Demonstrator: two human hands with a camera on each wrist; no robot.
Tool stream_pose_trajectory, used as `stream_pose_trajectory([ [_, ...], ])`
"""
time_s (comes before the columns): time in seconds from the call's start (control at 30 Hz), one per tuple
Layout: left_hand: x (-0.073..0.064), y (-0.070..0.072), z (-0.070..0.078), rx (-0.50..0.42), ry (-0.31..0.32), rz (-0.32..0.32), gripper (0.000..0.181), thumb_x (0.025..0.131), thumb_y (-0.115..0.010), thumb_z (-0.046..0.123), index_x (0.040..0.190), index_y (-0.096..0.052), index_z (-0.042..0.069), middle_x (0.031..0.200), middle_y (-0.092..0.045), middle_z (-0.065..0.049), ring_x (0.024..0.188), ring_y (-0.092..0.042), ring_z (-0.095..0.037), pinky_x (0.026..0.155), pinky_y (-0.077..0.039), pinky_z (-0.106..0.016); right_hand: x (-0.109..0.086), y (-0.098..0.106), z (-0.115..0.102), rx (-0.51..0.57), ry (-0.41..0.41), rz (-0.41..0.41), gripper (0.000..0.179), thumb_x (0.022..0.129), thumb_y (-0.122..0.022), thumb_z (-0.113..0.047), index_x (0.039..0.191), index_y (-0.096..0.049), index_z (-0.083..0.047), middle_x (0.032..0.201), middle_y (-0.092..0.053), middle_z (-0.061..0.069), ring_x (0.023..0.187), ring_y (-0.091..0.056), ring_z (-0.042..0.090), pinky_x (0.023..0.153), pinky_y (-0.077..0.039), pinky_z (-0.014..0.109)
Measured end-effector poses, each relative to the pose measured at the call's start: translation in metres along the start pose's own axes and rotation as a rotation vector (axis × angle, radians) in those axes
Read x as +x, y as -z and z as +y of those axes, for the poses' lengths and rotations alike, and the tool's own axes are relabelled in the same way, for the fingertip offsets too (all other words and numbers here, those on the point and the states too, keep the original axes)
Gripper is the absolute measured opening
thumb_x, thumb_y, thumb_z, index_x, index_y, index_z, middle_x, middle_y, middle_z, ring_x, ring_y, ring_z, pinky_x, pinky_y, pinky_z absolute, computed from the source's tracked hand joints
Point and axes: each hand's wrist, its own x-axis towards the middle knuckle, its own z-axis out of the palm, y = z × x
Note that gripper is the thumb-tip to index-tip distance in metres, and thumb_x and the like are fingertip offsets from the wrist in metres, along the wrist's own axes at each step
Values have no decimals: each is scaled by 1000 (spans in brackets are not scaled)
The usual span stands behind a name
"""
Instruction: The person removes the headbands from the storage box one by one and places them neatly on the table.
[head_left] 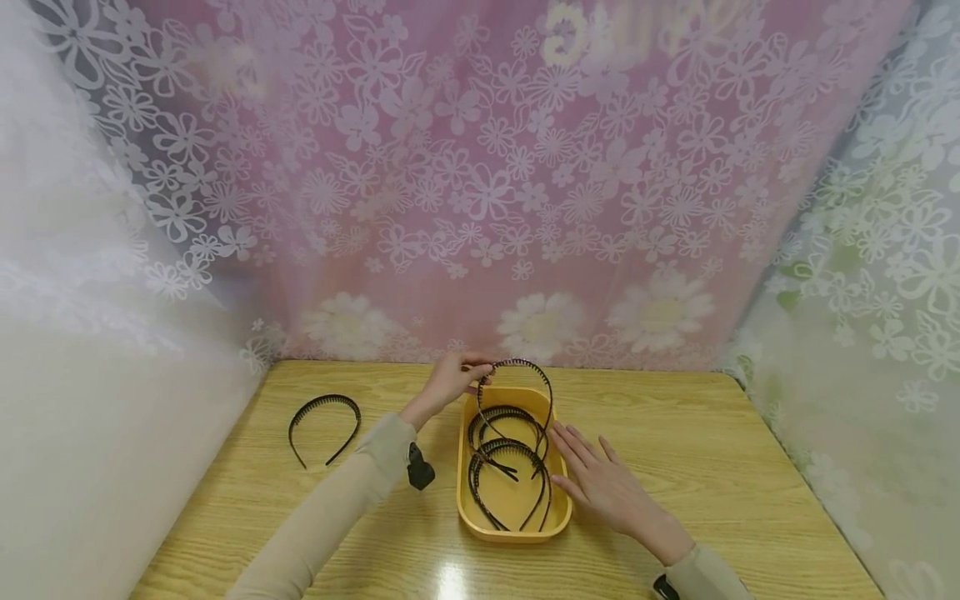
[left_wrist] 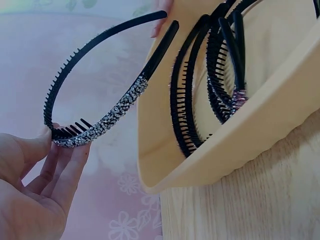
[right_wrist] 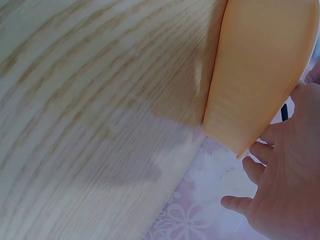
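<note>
My left hand (head_left: 450, 383) pinches a black toothed headband (head_left: 517, 362) at its arch, between thumb and fingers. Silvery rhinestones cover one stretch of this headband (left_wrist: 116, 115) in the left wrist view, its two ends pointing toward the bin. It is held up over the far end of a yellow plastic bin (head_left: 517, 537). Several more black headbands (left_wrist: 182, 95) lie overlapping inside the bin, some with pinkish stones. With fingers stretched, my right hand (head_left: 607, 492) rests against the bin's right rim; the right wrist view shows the fingertips along that edge.
Another black headband (head_left: 325, 397) lies on the wooden table (head_left: 675, 450) left of the bin. A flowered pink curtain (head_left: 465, 208) hangs behind the table's back edge, and pale curtains flank both sides. Each wrist wears a small black device (head_left: 420, 471).
</note>
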Motion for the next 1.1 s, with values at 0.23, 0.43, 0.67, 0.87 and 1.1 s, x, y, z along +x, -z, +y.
stream_pose_trajectory([
  [0.23,0,5,1,-11,-4,-1,29,103,-62,16,129,-70,8,107,-73,-13,105,-68,-41,81,-61,-45,1,4,-2,13,-7,-6,66,104,-54,-44,156,-39,-6,160,-39,11,145,-41,33,110,-33,68],
  [0.43,1,11,-1,-32,-3,-7,31,103,-60,14,132,-68,5,109,-73,-13,100,-71,-31,83,-60,-47,1,2,-1,19,3,3,68,105,-53,-45,161,-32,-12,161,-39,11,145,-40,33,109,-33,68],
  [0.67,-2,21,-5,-51,18,15,30,103,-60,14,131,-69,6,111,-72,-13,96,-72,-25,82,-61,-42,0,-5,4,-12,6,-3,68,105,-49,-48,161,-31,-14,162,-36,8,147,-37,29,110,-33,66],
  [0.87,-5,34,-11,-59,29,26,31,104,-58,12,133,-67,4,117,-71,-16,102,-71,-31,82,-61,-40,1,1,0,11,8,21,67,105,-52,-46,160,-34,-12,160,-40,11,145,-40,31,109,-34,67],
  [1.1,-12,52,-16,-62,48,40,34,105,-57,10,136,-63,0,116,-70,-19,110,-66,-41,84,-61,-41,1,4,-2,25,-4,2,68,105,-50,-47,161,-30,-13,161,-39,11,146,-39,32,110,-33,67],
])
